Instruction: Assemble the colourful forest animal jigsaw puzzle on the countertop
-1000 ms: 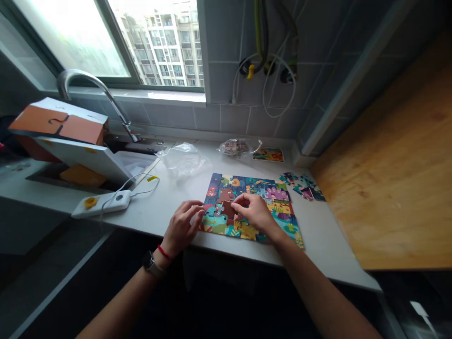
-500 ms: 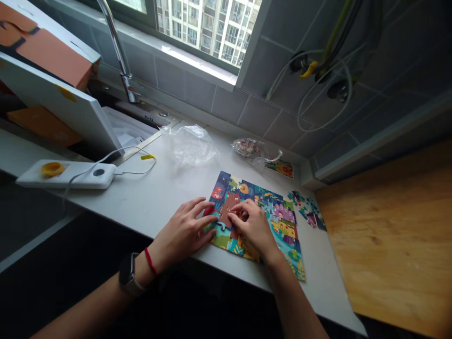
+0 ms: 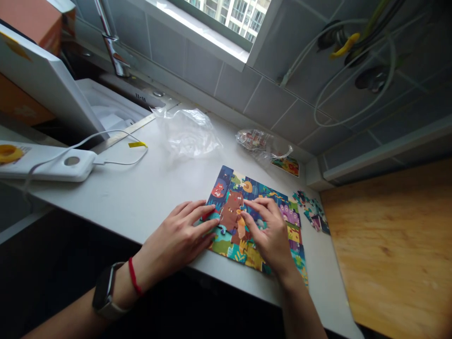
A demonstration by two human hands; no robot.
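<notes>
A colourful jigsaw puzzle [image 3: 256,197] lies nearly assembled-looking on the white countertop [image 3: 116,193], with a brown bear figure [image 3: 231,212] near its middle. My left hand [image 3: 176,240] rests on the puzzle's left edge, fingers apart and holding nothing. My right hand [image 3: 270,233] presses its fingertips on pieces just right of the bear, with no piece lifted. Part of the puzzle's lower section is hidden under that hand. A small cluster of loose puzzle pieces [image 3: 312,212] lies beyond the right edge.
A clear plastic bag [image 3: 187,133], a small bag of pieces [image 3: 253,140] and a picture card [image 3: 285,166] lie behind the puzzle. To the left are a white corded device [image 3: 45,162], a metal ruler [image 3: 123,134] and a white box lid [image 3: 42,77]. A wooden board [image 3: 388,249] stands right.
My hands have spread apart, and the right hand has slid right, uncovering the bear. The view has swung, so the counter items appear shifted left and the hands look closer.
</notes>
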